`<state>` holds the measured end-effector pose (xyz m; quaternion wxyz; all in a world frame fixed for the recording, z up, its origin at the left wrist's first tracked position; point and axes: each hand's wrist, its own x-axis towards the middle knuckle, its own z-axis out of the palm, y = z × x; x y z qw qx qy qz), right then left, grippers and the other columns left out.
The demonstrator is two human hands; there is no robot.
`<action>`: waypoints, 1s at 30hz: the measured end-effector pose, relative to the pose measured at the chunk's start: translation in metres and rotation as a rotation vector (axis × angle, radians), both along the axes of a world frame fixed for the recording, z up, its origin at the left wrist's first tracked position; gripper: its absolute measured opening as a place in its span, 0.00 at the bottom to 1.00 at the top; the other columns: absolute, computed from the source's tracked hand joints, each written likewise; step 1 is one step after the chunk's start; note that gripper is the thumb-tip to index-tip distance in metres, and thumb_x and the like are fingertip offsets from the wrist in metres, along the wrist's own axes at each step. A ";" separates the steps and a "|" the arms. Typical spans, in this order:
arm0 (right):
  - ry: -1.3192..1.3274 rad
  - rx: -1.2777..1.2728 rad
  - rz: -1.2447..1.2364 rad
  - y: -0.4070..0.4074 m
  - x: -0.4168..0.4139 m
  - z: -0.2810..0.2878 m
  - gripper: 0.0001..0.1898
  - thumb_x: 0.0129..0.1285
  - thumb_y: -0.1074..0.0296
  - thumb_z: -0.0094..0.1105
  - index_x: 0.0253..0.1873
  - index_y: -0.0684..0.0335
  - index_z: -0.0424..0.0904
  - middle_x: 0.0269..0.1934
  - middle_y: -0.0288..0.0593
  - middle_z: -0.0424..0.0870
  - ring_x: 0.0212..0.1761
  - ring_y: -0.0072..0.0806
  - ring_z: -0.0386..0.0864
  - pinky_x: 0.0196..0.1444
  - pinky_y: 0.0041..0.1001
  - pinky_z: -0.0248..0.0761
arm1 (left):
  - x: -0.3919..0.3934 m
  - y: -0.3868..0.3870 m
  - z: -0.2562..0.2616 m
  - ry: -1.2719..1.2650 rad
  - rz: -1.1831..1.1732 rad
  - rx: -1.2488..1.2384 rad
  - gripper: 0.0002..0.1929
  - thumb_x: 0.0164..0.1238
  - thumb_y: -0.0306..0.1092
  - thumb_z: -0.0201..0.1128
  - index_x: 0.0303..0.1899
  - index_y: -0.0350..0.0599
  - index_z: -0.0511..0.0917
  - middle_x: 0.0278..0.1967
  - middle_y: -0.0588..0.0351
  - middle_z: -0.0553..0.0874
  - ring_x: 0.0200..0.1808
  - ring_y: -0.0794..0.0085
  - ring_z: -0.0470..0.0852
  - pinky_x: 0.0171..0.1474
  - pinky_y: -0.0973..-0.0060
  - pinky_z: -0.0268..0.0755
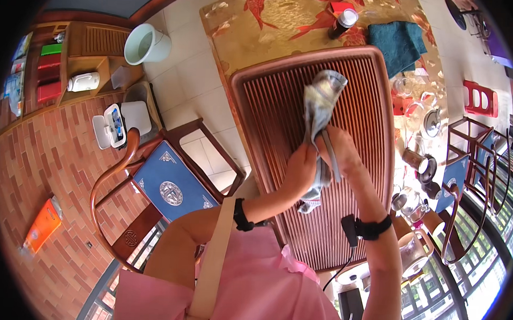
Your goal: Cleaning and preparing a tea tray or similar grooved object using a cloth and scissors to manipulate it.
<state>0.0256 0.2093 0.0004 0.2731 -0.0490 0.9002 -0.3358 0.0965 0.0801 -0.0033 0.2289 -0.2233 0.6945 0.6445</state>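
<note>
Above a slatted wooden tea tray [280,118], both my hands grip one bunched, striped grey cloth [323,94]. My left hand [302,168] has its fingers closed around the middle of the cloth. Just right of it, my right hand [340,151] is closed on the same cloth, with a narrow strip hanging from its fist. The upper end of the cloth spreads out over the slats, and the lower end hangs below my left hand. Whether the cloth touches the tray, I cannot tell.
A lidded bottle [343,24] and a folded teal towel [394,46] lie beyond the tray on the gold table covering [253,35]. Glass teaware and a kettle [413,252] crowd the right side. At left stand a blue-cushioned chair [176,182] and a pale bucket [147,44].
</note>
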 end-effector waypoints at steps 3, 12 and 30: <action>-0.073 0.016 0.269 0.011 0.039 0.003 0.14 0.59 0.63 0.52 0.34 0.71 0.81 0.30 0.62 0.84 0.36 0.57 0.84 0.41 0.46 0.78 | 0.045 -0.004 0.010 -0.113 -0.055 0.076 0.17 0.81 0.40 0.47 0.47 0.33 0.76 0.30 0.48 0.83 0.29 0.67 0.86 0.34 0.68 0.77; -0.014 -0.088 0.394 -0.008 0.035 0.017 0.16 0.63 0.64 0.55 0.24 0.70 0.79 0.15 0.48 0.78 0.17 0.36 0.83 0.20 0.29 0.74 | 0.028 -0.026 0.045 -0.343 0.086 0.297 0.15 0.82 0.38 0.47 0.45 0.33 0.75 0.32 0.46 0.83 0.25 0.63 0.86 0.27 0.66 0.83; -0.077 0.052 0.345 -0.014 0.086 -0.008 0.13 0.60 0.63 0.53 0.33 0.68 0.82 0.31 0.60 0.83 0.37 0.57 0.84 0.38 0.46 0.78 | 0.052 -0.041 0.035 -0.390 -0.005 0.229 0.16 0.78 0.39 0.48 0.44 0.34 0.78 0.32 0.38 0.84 0.36 0.50 0.87 0.42 0.58 0.75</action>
